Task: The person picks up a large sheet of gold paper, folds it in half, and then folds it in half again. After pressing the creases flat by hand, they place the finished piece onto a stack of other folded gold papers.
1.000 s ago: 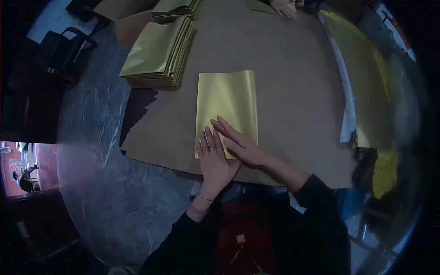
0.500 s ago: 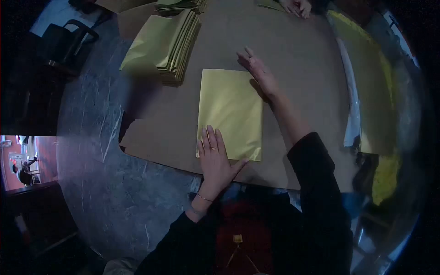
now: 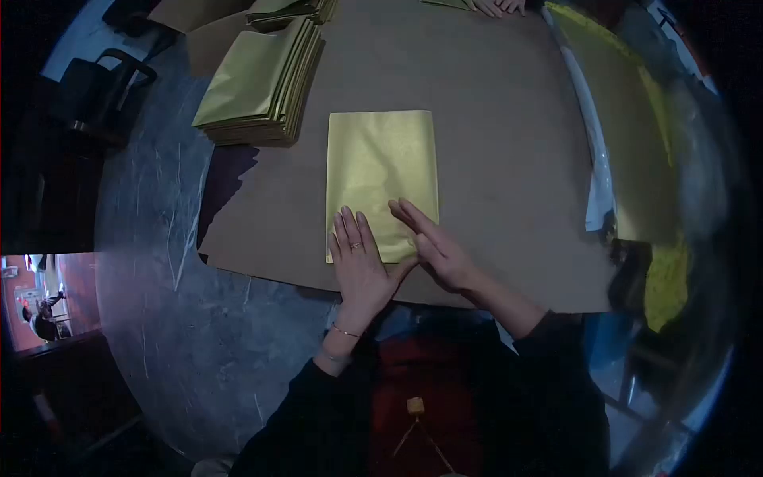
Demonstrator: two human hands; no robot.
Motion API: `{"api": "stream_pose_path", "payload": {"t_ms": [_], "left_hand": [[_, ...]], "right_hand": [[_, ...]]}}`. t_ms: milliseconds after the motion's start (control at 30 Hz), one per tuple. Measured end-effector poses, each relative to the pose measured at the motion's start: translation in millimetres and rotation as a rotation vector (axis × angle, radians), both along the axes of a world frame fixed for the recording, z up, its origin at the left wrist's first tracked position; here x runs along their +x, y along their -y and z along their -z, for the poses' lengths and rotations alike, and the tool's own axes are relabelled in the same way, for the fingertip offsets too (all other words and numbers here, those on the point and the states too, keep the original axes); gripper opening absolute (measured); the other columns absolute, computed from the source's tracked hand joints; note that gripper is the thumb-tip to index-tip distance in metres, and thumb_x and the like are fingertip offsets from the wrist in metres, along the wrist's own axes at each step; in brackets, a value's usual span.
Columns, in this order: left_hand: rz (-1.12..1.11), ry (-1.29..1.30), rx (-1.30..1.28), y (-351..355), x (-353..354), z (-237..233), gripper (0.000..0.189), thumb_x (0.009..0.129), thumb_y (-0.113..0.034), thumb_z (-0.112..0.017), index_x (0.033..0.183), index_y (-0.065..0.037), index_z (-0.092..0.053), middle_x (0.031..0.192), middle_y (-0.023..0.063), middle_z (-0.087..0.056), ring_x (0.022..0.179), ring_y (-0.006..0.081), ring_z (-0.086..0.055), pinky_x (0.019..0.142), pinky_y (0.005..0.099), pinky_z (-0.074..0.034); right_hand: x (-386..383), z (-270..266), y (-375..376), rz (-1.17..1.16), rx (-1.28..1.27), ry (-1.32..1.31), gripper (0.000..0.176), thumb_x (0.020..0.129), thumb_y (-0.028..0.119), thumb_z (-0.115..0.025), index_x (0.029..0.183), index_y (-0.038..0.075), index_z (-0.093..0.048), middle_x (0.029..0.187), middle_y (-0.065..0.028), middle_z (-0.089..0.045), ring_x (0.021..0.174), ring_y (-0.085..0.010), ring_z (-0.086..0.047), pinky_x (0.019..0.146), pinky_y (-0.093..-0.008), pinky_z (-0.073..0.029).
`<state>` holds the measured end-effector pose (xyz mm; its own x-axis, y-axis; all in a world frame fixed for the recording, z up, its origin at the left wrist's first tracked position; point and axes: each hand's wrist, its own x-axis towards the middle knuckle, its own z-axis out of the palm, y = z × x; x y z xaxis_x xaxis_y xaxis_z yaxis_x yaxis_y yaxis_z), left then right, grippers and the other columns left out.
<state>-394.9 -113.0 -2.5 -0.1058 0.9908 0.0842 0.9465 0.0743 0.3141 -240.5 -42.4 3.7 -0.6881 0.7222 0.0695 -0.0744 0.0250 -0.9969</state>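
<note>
A golden, smooth paper packet (image 3: 380, 155), shaped like a flat envelope, lies on the brown cardboard cover of the table. My left hand (image 3: 362, 266) rests flat over its lower left part, fingers stretched out and the thumb pointing right along the bottom edge. A ring and a bracelet show on this hand. At the lower right corner, my right hand (image 3: 439, 253) is turned on its side with fingers extended, fingertips over the packet's surface. Its thumb overlaps the tip of my left thumb in this view.
A thick stack of golden packets (image 3: 253, 83) stands at the upper left, with another stack (image 3: 290, 9) behind it. Another person's hands (image 3: 497, 6) are at the far edge. Yellow and white sheeting (image 3: 628, 135) lies along the right side. The cardboard's edge (image 3: 262, 276) runs close to me.
My right hand has come down from the packet's upper right corner to its lower right. My left hand stays flat on the packet. The whole view has shifted slightly.
</note>
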Motion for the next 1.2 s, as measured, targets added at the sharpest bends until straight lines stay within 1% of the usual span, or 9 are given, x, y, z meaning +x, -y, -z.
{"api": "stream_pose_path", "payload": {"t_ms": [100,167,333,400,467,567,667,967,1200], "left_hand": [[0.000,-0.019,0.031,2.1,-0.6,-3.3,0.107,0.075,-0.068,-0.055,0.139,0.011,-0.023,0.147,0.0308,-0.016,0.138,0.0439,-0.013,0.110,0.0536,-0.015],[0.080,-0.108,-0.096,0.6,-5.2,-14.8,0.105,0.075,-0.068,-0.055,0.140,0.009,-0.025,0.146,0.0303,-0.018,0.137,0.0445,-0.016,0.110,0.0536,-0.016],[0.312,-0.273,-0.029,-15.2,-25.5,-28.5,0.088,0.073,-0.062,-0.060,0.126,0.006,-0.045,0.135,0.0211,-0.042,0.121,0.0451,-0.041,0.091,0.0508,-0.044],[0.361,-0.228,-0.264,-22.0,-28.9,-37.4,0.084,0.077,-0.059,-0.059,0.132,0.002,-0.041,0.139,0.0202,-0.038,0.123,0.0458,-0.039,0.089,0.0507,-0.048],[0.408,-0.355,-0.188,-20.1,-31.5,-26.1,0.086,0.075,-0.060,-0.060,0.130,0.003,-0.041,0.138,0.0198,-0.038,0.122,0.0463,-0.040,0.082,0.0476,-0.052],[0.445,-0.443,-0.101,-15.9,-32.7,-26.7,0.086,0.075,-0.060,-0.061,0.130,0.002,-0.043,0.137,0.0187,-0.041,0.122,0.0458,-0.041,0.081,0.0425,-0.054],[0.418,-0.395,0.050,-8.8,-40.0,-7.8,0.082,0.076,-0.059,-0.060,0.131,0.000,-0.044,0.138,0.0169,-0.042,0.123,0.0431,-0.042,0.083,0.0436,-0.053],[0.248,-0.290,0.035,-0.1,-24.9,-0.1,0.067,0.088,-0.046,-0.054,0.136,0.000,-0.041,0.144,0.0181,-0.034,0.129,0.0427,-0.036,0.098,0.0513,-0.039],[0.136,-0.189,0.019,7.4,-14.3,4.0,0.059,0.092,-0.034,-0.048,0.143,-0.008,-0.032,0.151,0.0122,-0.024,0.137,0.0362,-0.023,0.107,0.0525,-0.024]], "right_hand": [[11.6,3.6,5.6,-0.035,-0.006,0.035,0.061,0.100,0.034,-0.036,0.145,-0.001,-0.017,0.149,-0.0160,-0.027,0.138,-0.0265,-0.027,0.113,-0.0356,-0.020],[14.9,2.6,-1.6,0.026,-0.386,-0.126,0.062,0.100,0.040,-0.034,0.144,-0.002,-0.019,0.146,-0.0175,-0.031,0.136,-0.0257,-0.030,0.112,-0.0359,-0.023],[21.3,-14.2,-7.4,0.221,-0.533,-0.117,0.048,0.100,0.031,-0.039,0.135,-0.001,-0.037,0.129,-0.0162,-0.050,0.120,-0.0226,-0.049,0.104,-0.0320,-0.037],[25.0,-11.9,3.7,0.322,-0.380,0.112,0.039,0.097,0.024,-0.048,0.128,-0.001,-0.047,0.126,-0.0127,-0.054,0.116,-0.0215,-0.054,0.097,-0.0325,-0.044],[31.2,-17.4,15.9,0.308,-0.306,0.260,0.029,0.094,0.012,-0.053,0.120,0.000,-0.054,0.123,-0.0116,-0.057,0.110,-0.0242,-0.058,0.090,-0.0335,-0.048],[39.3,-7.6,34.1,0.198,0.454,0.549,0.033,0.087,0.009,-0.058,0.118,0.001,-0.056,0.124,-0.0100,-0.055,0.112,-0.0294,-0.053,0.097,-0.0386,-0.043],[47.0,-3.0,45.4,0.105,0.841,0.690,0.037,0.087,0.012,-0.058,0.122,0.003,-0.054,0.131,-0.0083,-0.051,0.120,-0.0258,-0.048,0.102,-0.0408,-0.038],[69.4,1.5,61.3,-0.019,0.998,0.910,0.044,0.087,0.018,-0.058,0.129,0.006,-0.050,0.137,-0.0060,-0.047,0.128,-0.0210,-0.042,0.109,-0.0406,-0.028],[31.7,-18.5,61.6,0.026,1.007,0.797,0.050,0.087,0.021,-0.057,0.133,0.004,-0.045,0.137,-0.0108,-0.046,0.130,-0.0259,-0.040,0.108,-0.0446,-0.027]]}}
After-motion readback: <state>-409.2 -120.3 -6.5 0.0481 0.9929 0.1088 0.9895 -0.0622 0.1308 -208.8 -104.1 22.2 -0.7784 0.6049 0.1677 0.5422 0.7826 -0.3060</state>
